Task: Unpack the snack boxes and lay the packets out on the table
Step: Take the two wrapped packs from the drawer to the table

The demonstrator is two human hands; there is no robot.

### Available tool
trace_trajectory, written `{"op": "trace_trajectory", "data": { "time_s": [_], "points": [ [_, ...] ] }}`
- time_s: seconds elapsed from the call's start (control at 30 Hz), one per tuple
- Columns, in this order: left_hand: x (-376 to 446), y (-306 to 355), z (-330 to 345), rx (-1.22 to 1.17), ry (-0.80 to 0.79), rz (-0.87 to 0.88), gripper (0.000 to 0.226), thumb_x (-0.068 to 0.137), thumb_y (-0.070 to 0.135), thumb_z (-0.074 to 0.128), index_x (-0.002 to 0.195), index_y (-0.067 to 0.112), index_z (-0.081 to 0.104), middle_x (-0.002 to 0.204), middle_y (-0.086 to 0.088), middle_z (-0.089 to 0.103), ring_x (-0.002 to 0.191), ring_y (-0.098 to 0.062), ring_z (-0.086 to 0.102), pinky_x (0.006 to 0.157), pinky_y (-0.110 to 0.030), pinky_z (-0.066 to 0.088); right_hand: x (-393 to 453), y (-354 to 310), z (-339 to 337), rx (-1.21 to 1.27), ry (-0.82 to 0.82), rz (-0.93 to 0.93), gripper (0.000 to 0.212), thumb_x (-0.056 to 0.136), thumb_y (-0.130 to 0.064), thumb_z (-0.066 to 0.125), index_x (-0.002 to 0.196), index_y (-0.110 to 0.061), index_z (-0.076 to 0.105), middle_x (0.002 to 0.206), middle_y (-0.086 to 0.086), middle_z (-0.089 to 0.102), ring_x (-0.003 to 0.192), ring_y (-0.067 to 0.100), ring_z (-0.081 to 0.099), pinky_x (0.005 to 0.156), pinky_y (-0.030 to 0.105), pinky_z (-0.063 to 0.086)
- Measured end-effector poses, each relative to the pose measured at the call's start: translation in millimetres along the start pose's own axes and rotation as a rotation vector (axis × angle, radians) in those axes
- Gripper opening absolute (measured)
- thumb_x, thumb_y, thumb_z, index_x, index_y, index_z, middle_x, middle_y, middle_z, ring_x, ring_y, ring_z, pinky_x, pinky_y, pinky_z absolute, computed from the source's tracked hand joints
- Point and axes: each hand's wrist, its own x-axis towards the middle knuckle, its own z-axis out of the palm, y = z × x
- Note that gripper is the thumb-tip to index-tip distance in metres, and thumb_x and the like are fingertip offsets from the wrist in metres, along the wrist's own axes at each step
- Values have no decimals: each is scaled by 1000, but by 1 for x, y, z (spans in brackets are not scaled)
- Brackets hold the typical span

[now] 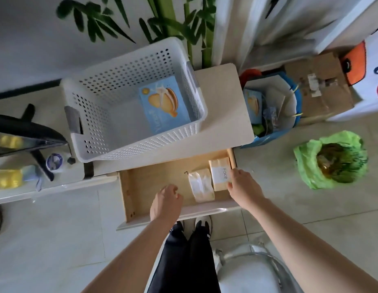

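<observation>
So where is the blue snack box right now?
In the head view, the blue snack box lies flat inside the white perforated basket, toward its right wall, on the table above the open drawer.

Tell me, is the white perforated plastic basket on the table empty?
No, the white perforated plastic basket holds one light blue snack box lying flat on its floor.

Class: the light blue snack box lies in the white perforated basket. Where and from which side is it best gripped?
Probably from above, across its two long edges. The light blue snack box lies flat, face up, on the floor of the white perforated basket. The basket's walls block any sideways approach, and its top is open. Neither hand is near the box.
</observation>
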Motion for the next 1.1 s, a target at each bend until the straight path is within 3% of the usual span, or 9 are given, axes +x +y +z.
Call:
{"op": "trace_trajectory", "data": {
  "time_s": [0.3,0.43,0.6,0.67,0.8,0.9,0.97,1.1],
  "points": [
    [103,-24,108,-124,-188,-176,38,91,21,56,128,12,55,121,-5,61,103,-22,58,85,-34,52,82,20,80,-79,-10,20,44,100,-30,46,137,-7,40,134,12,48,122,28,48,89,39,53],
    [129,-36,145,-111,-271,-225,48,88,22,58,134,11,47,125,-8,57,103,-26,60,79,-33,52,111,25,108,-122,24,0,63,96,-34,55,147,-12,25,148,11,31,134,31,37,91,37,49],
    [146,-38,172,-104,-180,-155,63,87,17,61,143,16,32,141,-6,38,119,-29,50,89,-41,48,140,31,127,-279,44,-64,97,87,-48,64,155,-16,3,157,13,16,142,38,22,105,40,39],
    [149,-38,176,-46,-133,-45,74,87,16,62,149,24,22,150,-1,28,127,-29,45,90,-41,48,148,35,130,-298,16,-79,104,85,-49,66,155,-17,-3,160,13,11,145,39,16,113,43,31],
    [159,-35,184,86,-211,101,81,91,20,60,154,31,10,162,3,7,141,-26,26,103,-41,41,158,37,139,-416,-19,-115,114,80,-53,69,154,-15,-8,162,14,8,146,39,15,120,49,14],
    [164,-34,187,43,-256,60,73,90,17,59,151,25,20,158,-1,20,139,-27,29,108,-42,38,152,35,140,-447,-9,-119,107,81,-49,70,154,-17,-2,161,14,9,145,41,13,119,52,10],
    [165,-35,189,-46,-225,15,66,87,11,58,146,21,31,151,-2,31,131,-28,38,104,-43,42,146,32,140,-430,-9,-155,98,84,-39,69,154,-21,4,161,11,8,146,39,10,117,53,12],
    [169,-41,188,-192,-193,-194,65,86,7,56,142,21,28,138,-9,40,116,-33,52,90,-42,49,141,27,147,-383,-58,-206,97,85,-26,70,153,-39,3,162,10,-18,146,47,4,116,58,14]
  ]
}}
